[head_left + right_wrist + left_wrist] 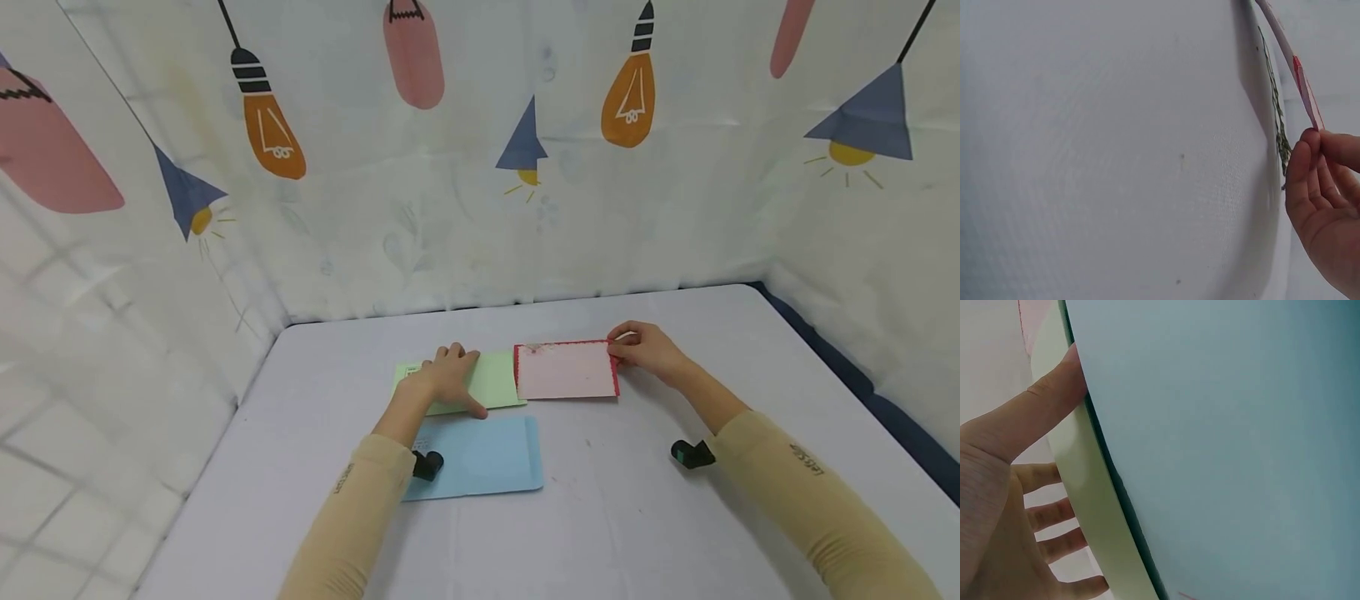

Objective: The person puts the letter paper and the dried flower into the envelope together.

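While the left hand (444,377) lies flat with straight fingers (1041,406) pressing the green envelope (491,379), a blue envelope (480,457) rests on the counter (600,517) just in front of that green envelope, overlapping its near edge. Right of the green envelope and touching it lies the pink card (566,370), whose right edge the right hand (647,345) pinches between thumb and fingers (1300,169).

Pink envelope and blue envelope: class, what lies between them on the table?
Head view: only bare table separates the pink envelope from the blue envelope; the green envelope sits just left.
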`<state>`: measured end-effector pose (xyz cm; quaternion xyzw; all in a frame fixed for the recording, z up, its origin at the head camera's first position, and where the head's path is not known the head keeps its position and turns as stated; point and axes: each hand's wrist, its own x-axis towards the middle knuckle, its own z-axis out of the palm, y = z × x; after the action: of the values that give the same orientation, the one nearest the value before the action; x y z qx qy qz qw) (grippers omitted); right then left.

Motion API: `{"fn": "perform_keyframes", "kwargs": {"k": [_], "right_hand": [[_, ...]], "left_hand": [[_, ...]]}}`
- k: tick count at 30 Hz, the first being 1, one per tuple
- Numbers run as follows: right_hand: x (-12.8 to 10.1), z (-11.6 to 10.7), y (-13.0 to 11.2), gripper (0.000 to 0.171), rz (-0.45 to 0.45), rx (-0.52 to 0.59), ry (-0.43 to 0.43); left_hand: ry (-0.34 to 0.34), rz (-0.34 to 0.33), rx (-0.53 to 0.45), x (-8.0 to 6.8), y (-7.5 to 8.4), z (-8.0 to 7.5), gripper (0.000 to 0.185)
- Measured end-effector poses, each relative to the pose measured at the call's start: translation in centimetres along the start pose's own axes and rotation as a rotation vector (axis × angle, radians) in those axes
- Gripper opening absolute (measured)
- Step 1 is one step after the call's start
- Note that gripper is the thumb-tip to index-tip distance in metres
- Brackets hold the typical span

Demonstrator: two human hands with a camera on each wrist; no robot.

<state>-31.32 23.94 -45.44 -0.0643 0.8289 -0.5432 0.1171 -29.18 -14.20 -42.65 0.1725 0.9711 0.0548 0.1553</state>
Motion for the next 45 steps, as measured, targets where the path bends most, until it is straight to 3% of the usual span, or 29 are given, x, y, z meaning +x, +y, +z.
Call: {"fn": "perform_keyframes", "kwargs": {"k": [19,45], "right_hand": [[0.4,0.8,-0.2,0.029,0.0,-0.018,0.008],[1.3,4.9,-1.5,0.036,-0.01,0.077,-0.017]], "left_hand": [[0.009,0.008,0.003,0.0,0.0,0.1,0.112],[0.006,0.003,-0.023,-0.4,-0.1,0.0,0.112]]}}
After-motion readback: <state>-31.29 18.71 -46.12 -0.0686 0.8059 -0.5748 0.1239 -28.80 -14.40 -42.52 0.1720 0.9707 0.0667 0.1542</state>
